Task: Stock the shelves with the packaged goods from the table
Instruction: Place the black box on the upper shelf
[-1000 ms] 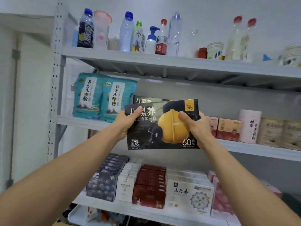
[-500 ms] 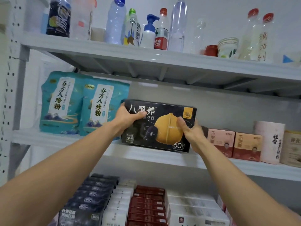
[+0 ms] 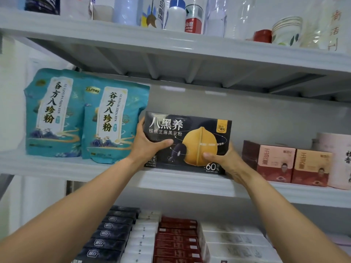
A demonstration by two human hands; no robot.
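Note:
A black box (image 3: 187, 130) with a yellow walnut picture stands upright on the middle shelf (image 3: 79, 170). My left hand (image 3: 147, 144) grips its left end, thumb across the front. My right hand (image 3: 225, 158) holds the lower right corner, thumb pressed on the front. The box sits between two teal pouches (image 3: 112, 122) on its left and small red-and-pink boxes (image 3: 275, 163) on its right. Whether a second black box stands behind it is hidden.
The top shelf (image 3: 171, 44) carries bottles (image 3: 192, 20) and paper cups (image 3: 284, 32). A pale cylinder tin (image 3: 340, 160) stands at the far right of the middle shelf. Below, rows of dark, white and red boxes (image 3: 176, 242) fill the lower shelf.
Both hands carried the black box up and forward from in front of the shelf and set it down on the middle shelf; the view moved closer.

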